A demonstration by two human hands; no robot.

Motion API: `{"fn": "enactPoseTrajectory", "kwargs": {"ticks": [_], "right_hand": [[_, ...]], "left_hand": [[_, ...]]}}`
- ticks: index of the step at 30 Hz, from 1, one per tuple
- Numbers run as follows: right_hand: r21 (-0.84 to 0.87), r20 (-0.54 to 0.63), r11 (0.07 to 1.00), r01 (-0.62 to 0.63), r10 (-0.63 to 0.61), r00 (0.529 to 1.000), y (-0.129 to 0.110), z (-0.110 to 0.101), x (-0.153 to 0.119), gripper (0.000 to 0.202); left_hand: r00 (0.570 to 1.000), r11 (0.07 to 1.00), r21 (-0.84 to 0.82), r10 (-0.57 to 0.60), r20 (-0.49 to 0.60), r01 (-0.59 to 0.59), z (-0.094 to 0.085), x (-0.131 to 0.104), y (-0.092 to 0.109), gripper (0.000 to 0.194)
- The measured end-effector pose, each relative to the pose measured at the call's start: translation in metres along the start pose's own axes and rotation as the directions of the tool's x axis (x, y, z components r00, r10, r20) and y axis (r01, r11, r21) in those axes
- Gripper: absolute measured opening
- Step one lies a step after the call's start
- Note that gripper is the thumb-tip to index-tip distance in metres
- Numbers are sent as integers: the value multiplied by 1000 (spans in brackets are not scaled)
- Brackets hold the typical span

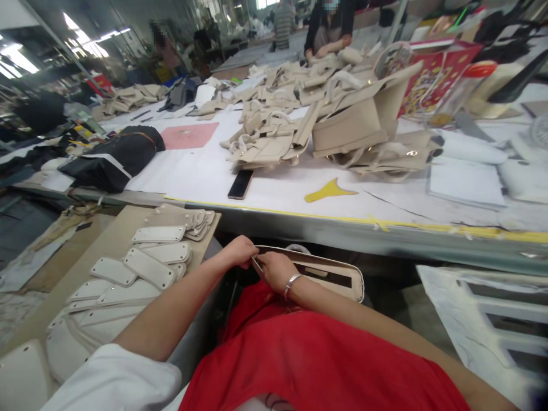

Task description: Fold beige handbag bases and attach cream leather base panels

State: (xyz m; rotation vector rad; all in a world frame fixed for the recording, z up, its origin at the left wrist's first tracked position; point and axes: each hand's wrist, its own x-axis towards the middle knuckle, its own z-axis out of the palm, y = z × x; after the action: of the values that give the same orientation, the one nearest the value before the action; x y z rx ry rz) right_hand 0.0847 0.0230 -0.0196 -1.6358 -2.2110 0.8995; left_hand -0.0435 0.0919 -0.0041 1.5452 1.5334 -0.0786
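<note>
A beige handbag (357, 282) with a dark inside is at my lap, below the table's edge, its long opening facing up. My left hand (240, 251) is closed on the left end of its rim from outside. Right beside it, my right hand (277, 270), with a silver bangle at the wrist, pinches the same end, fingertips at the rim. The fingertips partly hide what lies between them. Part of a pale handle (298, 249) shows behind the bag's far rim. My red apron (299, 359) lies under the bag.
Left, a board (107, 234) carries many pale bag panels (149, 268). On the white table lie a phone (240, 184), a yellow piece (329, 190), a black bundle (117, 157) and piled beige bags (351, 128). A white slatted stool (466, 319) stands right. A person (329, 28) works across the table.
</note>
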Motion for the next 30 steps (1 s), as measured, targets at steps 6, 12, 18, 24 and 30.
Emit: {"fn": "enactPoseTrajectory", "kwargs": {"ticks": [6,12,18,24,30], "right_hand": [[-82,-10,996,-34,33,999,-11,5,-8,34],[-50,-8,997,-55,55,998,-13,11,-10,33],[-25,29,996,90,-89,996,-8,-5,-40,36],[89,-446,913,-397,393,804,81,-57,-124,36],[864,177,281,-418,608,774,172,-31,-153,64]], "left_hand": [[1000,1000,12,-10,27,10,1,-3,2,27],[994,998,6,55,97,-56,-1,-9,1,39],[991,964,244,79,112,-105,4,-8,-3,31],[952,634,735,302,49,-239,1,-7,0,31],[963,794,549,248,101,-262,4,4,-15,33]]}}
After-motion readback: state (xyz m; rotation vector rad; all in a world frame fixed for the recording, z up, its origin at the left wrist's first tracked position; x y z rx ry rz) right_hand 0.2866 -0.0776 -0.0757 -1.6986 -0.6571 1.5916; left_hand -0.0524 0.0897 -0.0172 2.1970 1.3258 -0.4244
